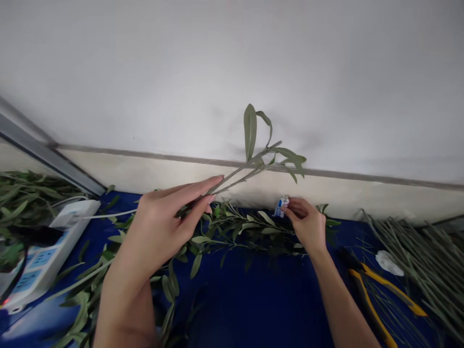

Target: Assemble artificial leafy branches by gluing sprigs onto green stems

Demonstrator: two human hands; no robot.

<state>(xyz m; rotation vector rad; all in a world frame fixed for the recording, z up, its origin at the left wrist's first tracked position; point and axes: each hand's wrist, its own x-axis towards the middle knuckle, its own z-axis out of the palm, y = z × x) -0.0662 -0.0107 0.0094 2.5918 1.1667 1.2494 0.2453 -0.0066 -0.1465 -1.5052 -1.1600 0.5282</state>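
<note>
My left hand pinches the lower stems of a leafy green sprig, its long narrow leaves held up in front of the pale wall. To the right, my right hand has thumb and fingers closed on a small blue and white packet with printing on it. Below both hands, more leafy branches lie along the back of the blue tabletop. What the packet contains cannot be made out.
A white power strip with cables lies at the left, beside a heap of leaves. At the right are yellow-handled pliers, a crumpled white piece and a bundle of bare stems. A white wall rises behind.
</note>
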